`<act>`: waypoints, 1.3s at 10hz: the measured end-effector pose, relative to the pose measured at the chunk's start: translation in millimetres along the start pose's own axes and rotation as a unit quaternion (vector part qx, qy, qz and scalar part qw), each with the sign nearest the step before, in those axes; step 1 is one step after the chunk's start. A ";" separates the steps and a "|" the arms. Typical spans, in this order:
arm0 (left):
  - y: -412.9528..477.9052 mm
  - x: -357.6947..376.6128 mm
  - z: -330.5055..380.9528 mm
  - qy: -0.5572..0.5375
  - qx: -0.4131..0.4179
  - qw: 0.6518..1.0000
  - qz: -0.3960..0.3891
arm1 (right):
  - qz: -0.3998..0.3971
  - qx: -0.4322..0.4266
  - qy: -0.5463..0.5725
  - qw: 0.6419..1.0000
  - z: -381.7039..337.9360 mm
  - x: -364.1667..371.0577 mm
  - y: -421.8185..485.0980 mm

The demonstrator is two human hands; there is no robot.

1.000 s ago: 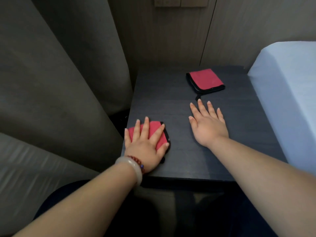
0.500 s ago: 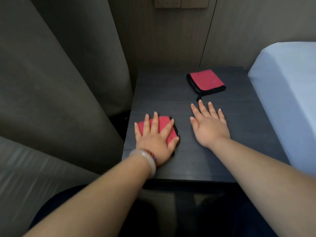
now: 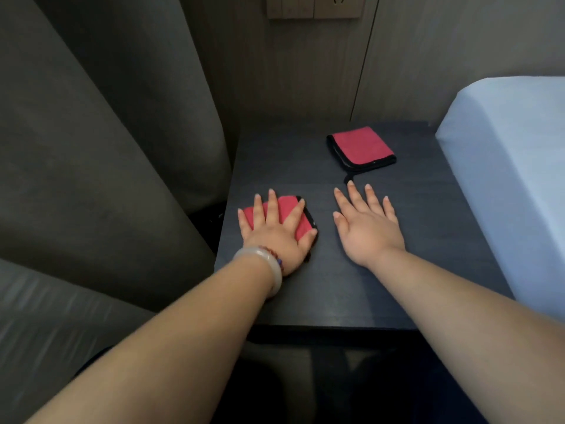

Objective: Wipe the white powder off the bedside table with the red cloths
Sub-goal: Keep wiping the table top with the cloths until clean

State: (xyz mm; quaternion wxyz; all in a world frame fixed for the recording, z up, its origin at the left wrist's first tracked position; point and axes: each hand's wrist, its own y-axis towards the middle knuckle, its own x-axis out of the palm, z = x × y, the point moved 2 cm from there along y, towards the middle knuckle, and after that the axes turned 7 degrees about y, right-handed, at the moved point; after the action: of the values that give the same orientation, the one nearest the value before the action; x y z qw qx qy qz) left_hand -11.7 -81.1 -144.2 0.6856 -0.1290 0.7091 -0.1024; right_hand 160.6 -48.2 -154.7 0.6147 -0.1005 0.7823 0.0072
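Left hand flat, fingers splayed, palm down, right hand flat alongside, fingers spread, both forearms bare and outstretched

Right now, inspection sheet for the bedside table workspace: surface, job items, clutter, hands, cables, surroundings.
Surface: dark bedside table, no white powder discernible in this view.
Job's things: one red cloth near the front left, under the left hand; second red cloth, folded and black-edged, lies untouched toward the back.
Clutter: nothing seen.
Hands: left hand flat, fingers spread, pressing on the near cloth; right hand flat on bare tabletop, holding nothing.
Cables: nothing seen.
Surroundings: grey curtain on the left, bed on the right, wall socket panel above.
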 end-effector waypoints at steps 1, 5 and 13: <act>-6.0 0.4 8.4 0.004 -0.011 1.000 -0.003 | -0.003 -0.001 0.001 1.000 0.6 1.0 -1.5; -51.6 19.2 -24.8 -0.011 -0.050 0.998 0.021 | 0.002 -0.004 0.004 1.000 1.3 0.5 0.2; -25.5 13.2 -41.4 -0.001 0.011 0.999 0.036 | 0.006 -0.008 -0.001 1.000 -0.2 0.6 1.7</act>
State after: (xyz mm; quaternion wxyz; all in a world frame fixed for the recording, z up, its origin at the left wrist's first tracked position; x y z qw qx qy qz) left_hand -52.2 -110.8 -146.8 0.6909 -0.0962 0.7115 -0.0853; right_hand 160.0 -46.6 -155.4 0.6143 -0.1004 0.7825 0.0172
